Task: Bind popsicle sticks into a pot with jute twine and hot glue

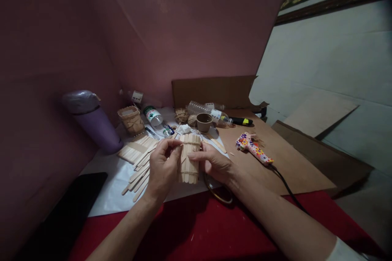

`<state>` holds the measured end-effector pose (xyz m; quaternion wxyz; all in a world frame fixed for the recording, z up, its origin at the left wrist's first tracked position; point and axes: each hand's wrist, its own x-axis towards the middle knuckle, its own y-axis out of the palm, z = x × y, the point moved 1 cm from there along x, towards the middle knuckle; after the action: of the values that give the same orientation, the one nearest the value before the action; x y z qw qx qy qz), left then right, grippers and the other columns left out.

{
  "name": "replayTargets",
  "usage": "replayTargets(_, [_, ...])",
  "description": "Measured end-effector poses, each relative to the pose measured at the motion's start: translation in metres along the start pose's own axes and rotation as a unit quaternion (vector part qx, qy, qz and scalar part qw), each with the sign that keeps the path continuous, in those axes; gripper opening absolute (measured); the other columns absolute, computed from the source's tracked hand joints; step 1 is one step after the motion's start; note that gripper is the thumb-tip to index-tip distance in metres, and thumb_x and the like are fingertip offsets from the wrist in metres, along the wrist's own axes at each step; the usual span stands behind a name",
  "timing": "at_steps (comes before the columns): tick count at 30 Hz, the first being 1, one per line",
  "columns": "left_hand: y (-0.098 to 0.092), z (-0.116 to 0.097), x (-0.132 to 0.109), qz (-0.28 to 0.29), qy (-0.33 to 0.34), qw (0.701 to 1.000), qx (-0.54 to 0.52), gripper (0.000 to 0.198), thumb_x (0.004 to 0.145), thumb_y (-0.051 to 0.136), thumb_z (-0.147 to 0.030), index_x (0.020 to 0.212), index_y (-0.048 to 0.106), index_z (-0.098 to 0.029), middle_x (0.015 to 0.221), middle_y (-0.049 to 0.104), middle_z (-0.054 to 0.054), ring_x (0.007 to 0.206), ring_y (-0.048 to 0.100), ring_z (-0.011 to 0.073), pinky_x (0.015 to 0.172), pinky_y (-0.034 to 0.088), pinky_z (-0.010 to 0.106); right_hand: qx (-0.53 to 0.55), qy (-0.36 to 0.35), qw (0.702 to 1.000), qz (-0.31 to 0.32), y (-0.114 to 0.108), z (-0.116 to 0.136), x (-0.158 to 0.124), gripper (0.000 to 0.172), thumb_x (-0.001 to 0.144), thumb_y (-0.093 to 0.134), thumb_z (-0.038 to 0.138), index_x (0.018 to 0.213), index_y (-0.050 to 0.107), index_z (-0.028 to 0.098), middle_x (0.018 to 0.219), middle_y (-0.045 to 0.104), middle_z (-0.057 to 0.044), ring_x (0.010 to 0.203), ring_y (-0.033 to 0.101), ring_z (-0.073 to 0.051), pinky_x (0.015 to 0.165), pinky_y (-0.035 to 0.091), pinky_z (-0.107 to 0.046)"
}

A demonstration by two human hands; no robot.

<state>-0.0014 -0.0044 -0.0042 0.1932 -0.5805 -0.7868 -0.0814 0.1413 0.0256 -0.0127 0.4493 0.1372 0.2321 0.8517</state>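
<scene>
A pot covered in upright wooden craft sticks point(189, 161) stands between my hands at the front of the white sheet. Twine point(191, 143) circles it near the top, and another band of twine runs round it near the bottom. My right hand point(214, 162) is wrapped round its right side, thumb across the front. At the upper left edge, my left hand point(165, 161) pinches close to the top twine; its fingertips partly hide what they hold. Loose craft sticks point(139, 181) lie fanned out beside my left hand, next to a bundle of sticks point(134, 151).
Behind stand a brown pot point(203, 122), twine balls point(182, 116), plastic bottles point(153, 115) and a decorated pot point(131, 120). A purple tumbler point(98, 126) leans at left. A flowered glue gun point(254, 149) with a black cord lies on cardboard point(294, 175) at right.
</scene>
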Motion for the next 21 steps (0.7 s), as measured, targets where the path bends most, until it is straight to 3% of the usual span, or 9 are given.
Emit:
replayTargets(11, [0.000, 0.007, 0.001, -0.023, -0.069, 0.996, -0.046, 0.021, 0.077, 0.067, -0.037, 0.084, 0.066, -0.017, 0.078, 0.064, 0.003, 0.072, 0.057, 0.0156, 0.064, 0.045, 0.025, 0.052, 0.016, 0.998, -0.019, -0.004, -0.004, 0.004, 0.033, 0.065, 0.078, 0.020, 0.097, 0.067, 0.017, 0.093, 0.073, -0.006, 0.087, 0.066, -0.023, 0.086, 0.051, -0.039])
replayTargets(17, [-0.005, -0.006, -0.001, 0.033, -0.015, 0.999, 0.014, 0.013, 0.072, 0.071, -0.031, 0.074, 0.069, -0.018, 0.076, 0.064, 0.003, 0.065, 0.055, 0.0147, 0.059, 0.044, 0.026, 0.065, -0.002, 0.996, -0.067, -0.003, 0.003, 0.002, 0.037, 0.062, 0.081, 0.021, 0.097, 0.068, 0.019, 0.093, 0.072, -0.005, 0.090, 0.065, -0.024, 0.086, 0.051, -0.041])
replayTargets(21, [-0.005, -0.009, -0.001, 0.054, 0.004, 0.997, 0.060, 0.010, 0.071, 0.070, -0.029, 0.068, 0.069, -0.019, 0.072, 0.062, 0.002, 0.060, 0.053, 0.0142, 0.054, 0.042, 0.026, 0.055, -0.014, 0.995, -0.078, -0.006, 0.002, 0.004, 0.036, 0.060, 0.081, 0.021, 0.093, 0.066, 0.019, 0.088, 0.071, -0.004, 0.081, 0.064, -0.022, 0.080, 0.051, -0.040])
